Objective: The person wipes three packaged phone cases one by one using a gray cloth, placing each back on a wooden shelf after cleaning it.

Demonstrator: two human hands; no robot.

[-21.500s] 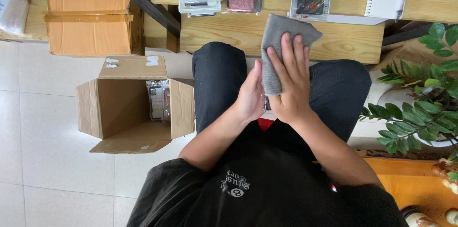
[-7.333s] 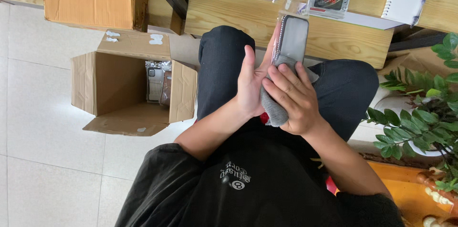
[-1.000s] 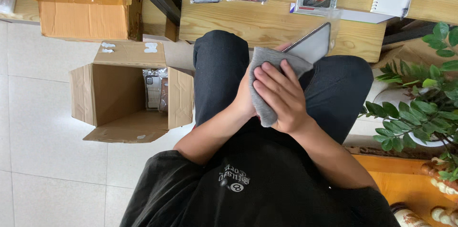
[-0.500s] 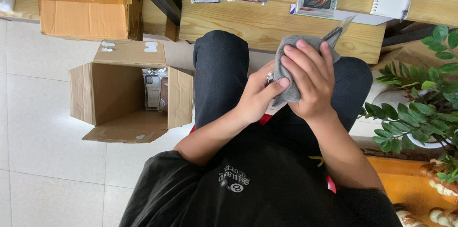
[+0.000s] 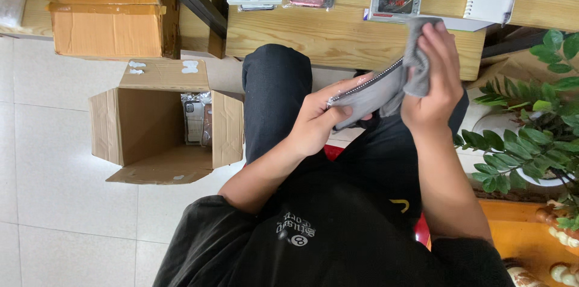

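Open box (image 5: 163, 124): plain brown cardboard on the tiled floor, flaps spread, packaged items inside.
Left hand (image 5: 316, 121): fingers clamped around the lower end of the phone case.
Phone case (image 5: 365, 91): thin, flat, seemingly grey, tilted edge-on above the lap, studded rim.
Grey cloth (image 5: 413, 64): soft, bunched over the case's upper end.
Right hand (image 5: 431, 91): closed on the cloth, just below the wooden surface (image 5: 338, 37).

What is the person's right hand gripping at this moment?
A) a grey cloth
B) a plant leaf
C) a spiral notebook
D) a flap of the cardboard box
A: the right hand is closed around a bunched grey cloth, pressed against the flat phone case that the left hand holds.
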